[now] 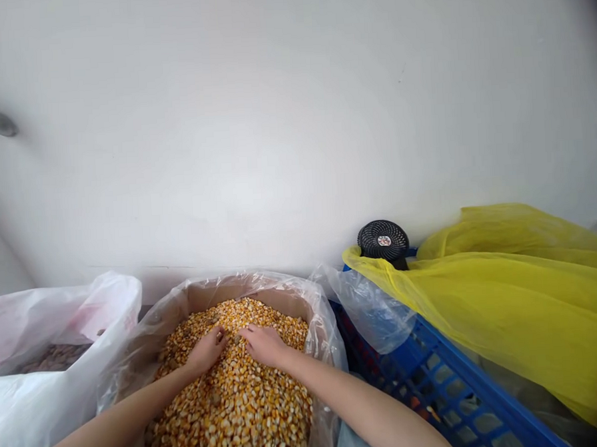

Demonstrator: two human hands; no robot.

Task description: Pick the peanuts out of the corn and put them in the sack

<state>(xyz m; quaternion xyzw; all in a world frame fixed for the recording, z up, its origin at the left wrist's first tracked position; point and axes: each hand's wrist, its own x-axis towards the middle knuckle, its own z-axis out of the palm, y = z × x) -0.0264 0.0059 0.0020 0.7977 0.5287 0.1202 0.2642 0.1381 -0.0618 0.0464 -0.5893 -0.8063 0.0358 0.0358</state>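
Note:
Dried corn kernels [228, 414], mostly yellow and orange with some pale ones, fill a cardboard-walled container [277, 299] lined with clear plastic. Over the far half of the heap, my left hand [208, 350] reaches in with its fingers curled together at the corn's surface. My right hand [263, 344] is just beside it, a small gap apart, its fingers bent down onto the kernels. The fingers hide whatever either hand pinches, and it is too small to name.
At left stands a white sack [108, 313] with pinkish-brown contents. Right of the corn are a blue plastic crate [456, 368], a clear plastic bag [376, 313], yellow mesh fabric [512, 292] and a small black fan [383, 240]. A white wall [254, 132] rises behind.

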